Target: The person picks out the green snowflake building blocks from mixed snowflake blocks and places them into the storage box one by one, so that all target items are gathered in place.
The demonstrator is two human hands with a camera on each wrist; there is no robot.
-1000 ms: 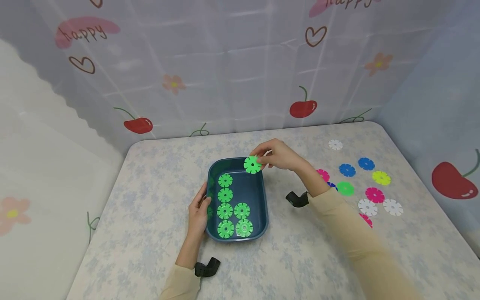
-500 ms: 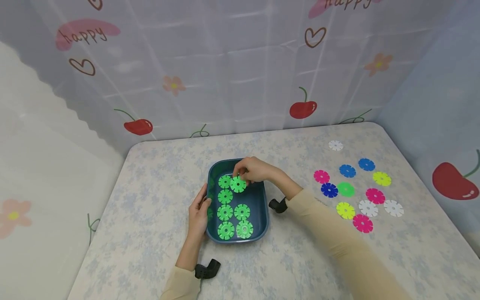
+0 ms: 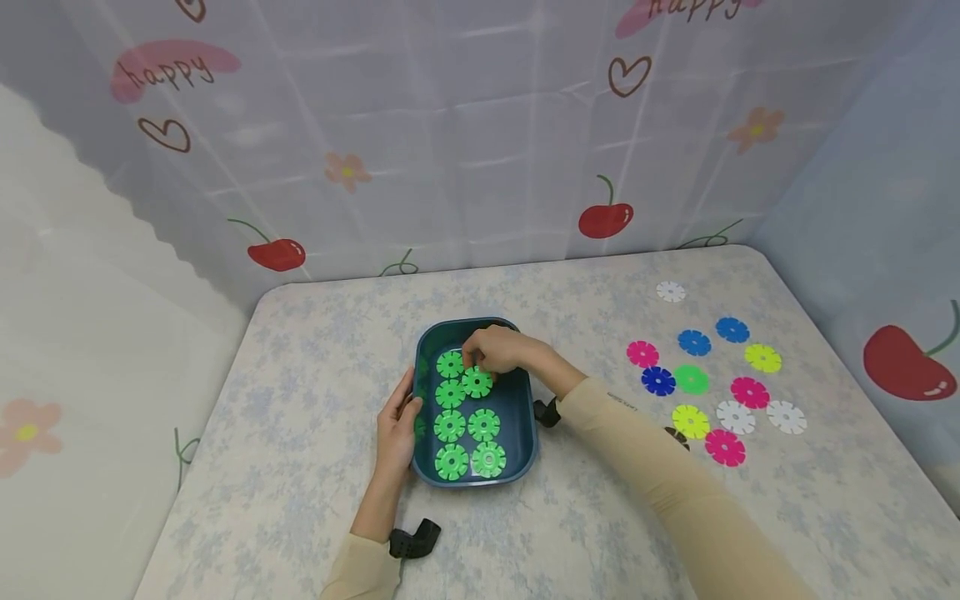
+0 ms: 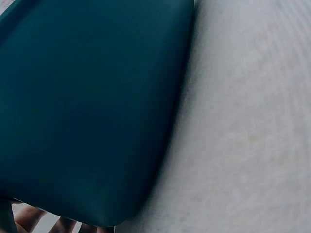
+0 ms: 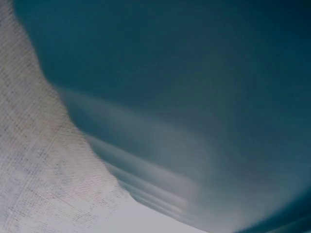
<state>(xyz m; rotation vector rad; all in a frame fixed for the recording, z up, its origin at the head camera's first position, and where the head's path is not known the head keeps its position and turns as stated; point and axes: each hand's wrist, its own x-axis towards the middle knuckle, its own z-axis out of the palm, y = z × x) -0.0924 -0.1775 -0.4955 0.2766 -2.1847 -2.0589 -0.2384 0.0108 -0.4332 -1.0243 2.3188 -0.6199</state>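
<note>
In the head view, my right hand [image 3: 501,348] is inside the dark teal tray [image 3: 516,433], pinching a green notched plastic disc [image 3: 477,382] low over the tray floor. Whether that disc touches the floor I cannot tell. Several like it lie flat in the tray: a left column, including a disc [image 3: 450,425], and two at the lower right, one being the disc [image 3: 483,424]. My left hand [image 3: 396,429] grips the tray's left side, thumb at the rim. Its fingers [image 4: 29,219] show at the lower left of the left wrist view. Tray wall [image 5: 146,63] fills most of the right wrist view, hiding the right hand.
Loose discs lie on the patterned tablecloth at the right: pink [image 3: 750,392], dark blue [image 3: 658,381], green [image 3: 692,379], yellow [image 3: 691,422], white [image 3: 671,292] and others. My right sleeve partly covers a dark disc [image 3: 679,437]. A printed curtain [image 3: 465,167] hangs behind the table.
My right hand has carried the green disc from above the tray's far right corner left, toward me and down into the tray. The left hand and tray have stayed put.
</note>
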